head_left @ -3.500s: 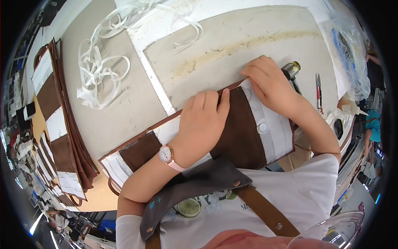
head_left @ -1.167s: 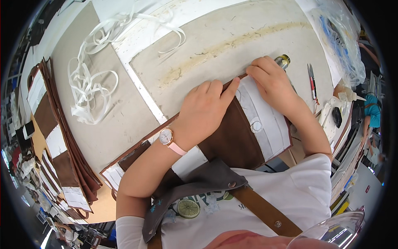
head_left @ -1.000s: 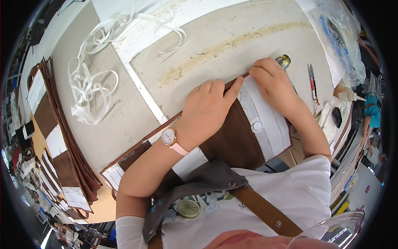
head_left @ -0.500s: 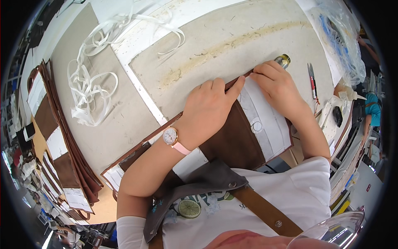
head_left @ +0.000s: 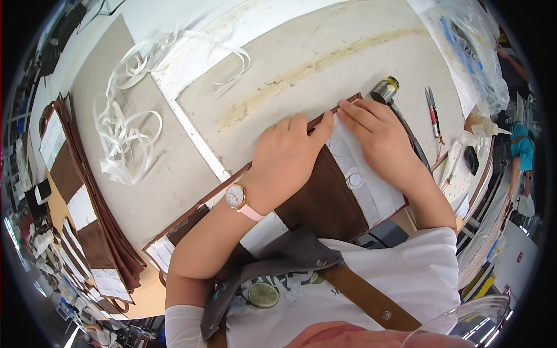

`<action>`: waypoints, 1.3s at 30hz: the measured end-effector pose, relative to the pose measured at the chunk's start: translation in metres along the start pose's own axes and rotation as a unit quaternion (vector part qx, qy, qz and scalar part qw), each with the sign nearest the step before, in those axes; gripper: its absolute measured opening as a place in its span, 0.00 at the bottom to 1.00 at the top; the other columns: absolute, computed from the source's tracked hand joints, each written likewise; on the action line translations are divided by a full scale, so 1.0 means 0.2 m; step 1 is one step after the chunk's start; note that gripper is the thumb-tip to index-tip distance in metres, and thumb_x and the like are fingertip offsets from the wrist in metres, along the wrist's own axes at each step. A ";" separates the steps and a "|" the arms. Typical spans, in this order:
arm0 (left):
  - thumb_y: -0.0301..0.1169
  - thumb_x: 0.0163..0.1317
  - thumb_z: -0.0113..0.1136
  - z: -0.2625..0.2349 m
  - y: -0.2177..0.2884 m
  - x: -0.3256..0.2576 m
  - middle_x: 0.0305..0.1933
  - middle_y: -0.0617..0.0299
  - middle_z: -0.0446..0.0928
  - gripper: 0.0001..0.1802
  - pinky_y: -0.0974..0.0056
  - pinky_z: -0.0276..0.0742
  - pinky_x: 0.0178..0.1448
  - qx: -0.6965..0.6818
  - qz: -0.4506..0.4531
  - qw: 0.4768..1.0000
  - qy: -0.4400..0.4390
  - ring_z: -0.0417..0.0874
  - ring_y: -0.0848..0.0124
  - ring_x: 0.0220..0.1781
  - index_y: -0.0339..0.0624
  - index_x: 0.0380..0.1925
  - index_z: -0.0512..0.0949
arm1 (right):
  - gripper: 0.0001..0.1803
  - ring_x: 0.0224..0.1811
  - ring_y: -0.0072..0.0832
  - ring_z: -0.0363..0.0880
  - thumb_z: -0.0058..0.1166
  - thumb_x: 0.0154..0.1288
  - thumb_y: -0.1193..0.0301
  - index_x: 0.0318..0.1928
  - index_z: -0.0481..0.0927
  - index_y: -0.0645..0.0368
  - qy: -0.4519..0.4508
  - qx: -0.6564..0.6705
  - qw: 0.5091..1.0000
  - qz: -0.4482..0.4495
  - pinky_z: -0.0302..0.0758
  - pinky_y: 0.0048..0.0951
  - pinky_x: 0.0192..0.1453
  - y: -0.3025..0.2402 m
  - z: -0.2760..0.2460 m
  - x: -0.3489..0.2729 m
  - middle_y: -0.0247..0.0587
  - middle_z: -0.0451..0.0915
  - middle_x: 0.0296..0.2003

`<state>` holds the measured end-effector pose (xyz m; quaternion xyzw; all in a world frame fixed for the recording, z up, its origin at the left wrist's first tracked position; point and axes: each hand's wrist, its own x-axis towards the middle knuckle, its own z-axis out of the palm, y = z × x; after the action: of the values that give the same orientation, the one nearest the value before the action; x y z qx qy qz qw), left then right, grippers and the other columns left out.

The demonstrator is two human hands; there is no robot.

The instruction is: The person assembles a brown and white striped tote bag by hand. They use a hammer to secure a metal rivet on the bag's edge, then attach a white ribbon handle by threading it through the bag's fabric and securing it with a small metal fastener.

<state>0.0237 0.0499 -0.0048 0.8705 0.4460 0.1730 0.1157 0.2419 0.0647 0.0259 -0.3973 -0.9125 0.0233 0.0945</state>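
A long brown bag panel (head_left: 316, 194) with white backing patches lies across the table's near side and against my apron. On its right-hand white patch sits a round disc (head_left: 353, 179), likely a snap. My left hand (head_left: 284, 153), a pink-strapped watch on its wrist, grips the panel's far brown edge between thumb and fingers. Close beside it, my right hand (head_left: 377, 130) pinches the same edge near the far right corner. The fingertips of both hands press on the folded rim, and the left fingers are partly hidden behind it. Just beyond my right hand lies a hammer (head_left: 386, 90).
White tape (head_left: 130, 130) lies tangled on the grey board at left. A stack of brown panels (head_left: 93, 197) stands at the far left. Red-handled snips (head_left: 433, 113), a glue bottle (head_left: 484, 129) and a clear plastic bag (head_left: 473, 61) are at the right.
My right hand has shifted slightly left and down along the edge, uncovering the panel's far corner and more of the hammer's handle. The left hand keeps its hold on the edge.
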 end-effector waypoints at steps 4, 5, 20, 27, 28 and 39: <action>0.23 0.53 0.61 -0.01 0.00 -0.01 0.29 0.59 0.68 0.30 0.61 0.75 0.31 -0.006 0.004 1.000 0.003 0.76 0.64 0.28 0.51 0.60 0.79 | 0.22 0.56 0.38 0.77 0.54 0.53 0.76 0.50 0.82 0.67 0.028 0.016 0.999 0.022 0.75 0.38 0.60 0.01 0.04 -0.04 0.41 0.80 0.51; 0.23 0.53 0.61 -0.01 0.01 -0.01 0.29 0.59 0.68 0.30 0.61 0.75 0.31 -0.002 0.004 1.000 0.003 0.76 0.64 0.28 0.51 0.60 0.79 | 0.21 0.56 0.37 0.77 0.54 0.53 0.76 0.50 0.82 0.67 0.037 0.022 0.999 0.027 0.75 0.38 0.59 0.00 0.05 -0.05 0.41 0.80 0.51; 0.24 0.57 0.60 0.04 0.08 -0.08 0.36 0.57 0.72 0.26 0.56 0.76 0.44 0.044 -0.042 0.997 0.045 0.77 0.61 0.37 0.48 0.59 0.80 | 0.19 0.55 0.43 0.73 0.52 0.61 0.73 0.52 0.81 0.64 0.091 -0.158 0.982 0.050 0.69 0.48 0.59 -0.09 0.14 -0.03 0.41 0.78 0.47; 0.32 0.65 0.60 -0.01 0.13 -0.29 0.69 0.46 0.69 0.26 0.48 0.64 0.72 0.060 -0.024 0.997 0.045 0.70 0.52 0.71 0.40 0.64 0.73 | 0.16 0.51 0.45 0.75 0.56 0.61 0.72 0.50 0.78 0.64 0.161 -0.157 0.954 0.200 0.73 0.46 0.54 -0.01 0.02 -0.20 0.46 0.77 0.43; 0.33 0.66 0.59 -0.03 0.11 -0.35 0.71 0.47 0.68 0.27 0.48 0.62 0.74 0.053 -0.027 0.997 0.040 0.68 0.52 0.73 0.40 0.65 0.72 | 0.17 0.49 0.46 0.76 0.58 0.62 0.72 0.51 0.77 0.65 0.122 -0.115 0.951 0.260 0.74 0.45 0.52 -0.02 0.01 -0.23 0.48 0.77 0.42; 0.37 0.68 0.58 -0.01 0.10 -0.49 0.73 0.48 0.67 0.28 0.49 0.58 0.78 0.043 -0.040 0.995 0.076 0.66 0.54 0.75 0.42 0.67 0.71 | 0.18 0.32 0.37 0.81 0.60 0.66 0.65 0.45 0.75 0.68 -0.191 0.258 0.875 0.362 0.77 0.38 0.36 0.28 -0.20 -0.27 0.49 0.78 0.31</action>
<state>-0.0160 -0.0416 -0.0162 0.8404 0.4951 0.2143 0.0511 0.3256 0.0622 0.0496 -0.6489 -0.6671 0.3659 0.0026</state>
